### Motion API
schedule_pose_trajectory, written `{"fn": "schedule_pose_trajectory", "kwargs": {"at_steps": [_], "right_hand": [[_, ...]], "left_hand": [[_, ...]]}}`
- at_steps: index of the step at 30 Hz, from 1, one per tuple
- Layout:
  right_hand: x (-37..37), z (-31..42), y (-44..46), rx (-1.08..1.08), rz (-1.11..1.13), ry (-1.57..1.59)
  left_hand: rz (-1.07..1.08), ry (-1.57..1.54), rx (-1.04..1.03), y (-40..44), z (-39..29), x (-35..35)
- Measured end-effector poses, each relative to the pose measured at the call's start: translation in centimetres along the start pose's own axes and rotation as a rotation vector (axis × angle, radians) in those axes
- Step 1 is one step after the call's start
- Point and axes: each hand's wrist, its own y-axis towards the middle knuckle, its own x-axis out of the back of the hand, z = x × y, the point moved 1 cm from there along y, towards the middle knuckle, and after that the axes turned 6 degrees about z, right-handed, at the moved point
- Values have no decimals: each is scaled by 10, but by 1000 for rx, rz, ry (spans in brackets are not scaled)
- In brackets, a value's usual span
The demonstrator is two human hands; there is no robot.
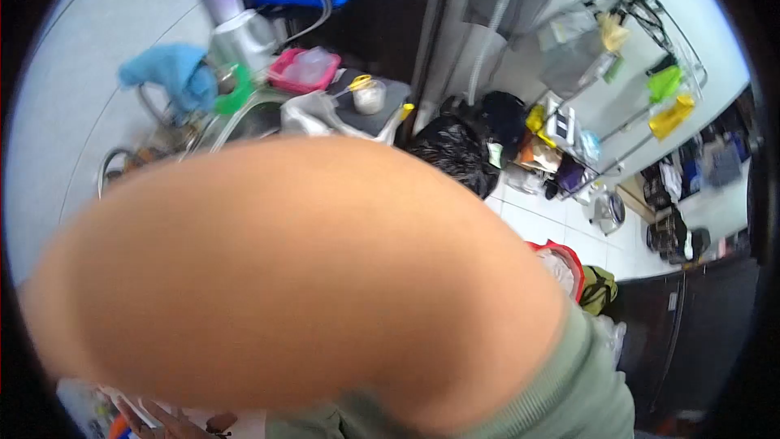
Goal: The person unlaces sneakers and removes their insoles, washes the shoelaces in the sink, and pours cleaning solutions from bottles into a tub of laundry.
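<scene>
A bare arm (pixel 309 276) fills the middle of the view, very close and blurred. It comes out of a green ribbed sleeve (pixel 540 386) at the lower right and looks like my right arm; its hand is not visible. In the bottom left corner, partly cut off below the arm, are the fingers of what seems to be my left hand (pixel 162 421). They look stretched out and apart, with no held thing that I can make out. Small orange and blue items (pixel 119 428) lie beside them, too unclear to name.
Beyond the arm is a sink (pixel 252 119) with a light blue cloth (pixel 175 73), a pink basket (pixel 291 81) and a white jug (pixel 244 41) around it. A black garbage bag (pixel 459 150) sits on the floor near a metal rack (pixel 626 114). Dark cabinets (pixel 707 333) stand at right.
</scene>
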Motion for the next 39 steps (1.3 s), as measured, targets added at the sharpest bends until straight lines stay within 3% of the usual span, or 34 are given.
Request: {"fn": "schedule_pose_trajectory", "kwargs": {"at_steps": [3, 4, 5, 6, 8, 9, 10, 12, 14, 15, 16, 17, 24, 26, 31, 34, 37, 39], "right_hand": [[45, -31, -144, -75, -326, 157], [41, -60, -199, 64, -641, 118], [49, -73, -275, 73, -692, 32], [56, -77, -356, 1, -688, -50], [33, -88, -498, -372, -774, -229], [7, -88, -559, -638, -882, -141], [-29, -86, -616, -1068, -939, -41], [-119, -76, -727, -1575, -939, 191], [-178, -31, -777, -2013, -476, 457], [-259, -38, -814, -1975, -610, 673], [-261, -12, -803, -1939, -794, 1055], [-263, 0, -803, -1899, -902, 1205], [-241, 7, -846, -1998, -1147, 1094], [-225, -7, -862, -2037, -1168, 1018], [-153, -50, -901, -2191, -1049, 663], [-44, -62, -965, -2296, -805, 349], [54, -68, -1035, -2091, -428, 306], [90, -64, -1081, -1955, -418, 265]], "left_hand": [[29, -320, 15, 15, -112, -1], [36, -425, 23, 19, -143, -7], [-4, -543, -145, 20, -172, -19], [22, -649, -151, 11, -205, -28], [59, -818, -325, -3, -257, -52], [98, -870, -390, -4, -297, -47], [143, -917, -463, -4, -343, -31], [238, -1030, -592, -12, -402, -29], [377, -1185, -687, -24, -462, -26], [400, -1242, -730, -31, -495, -24], [430, -1284, -784, -36, -520, -23], [455, -1319, -839, -39, -544, -22], [733, -1499, -1140, -76, -722, -10], [724, -1528, -1213, -88, -770, -7], [782, -1643, -1278, -108, -898, -13], [809, -1702, -1365, -109, -971, -4], [841, -1690, -1517, -117, -1053, 7], [844, -1670, -1541, -132, -1087, 9]]}}
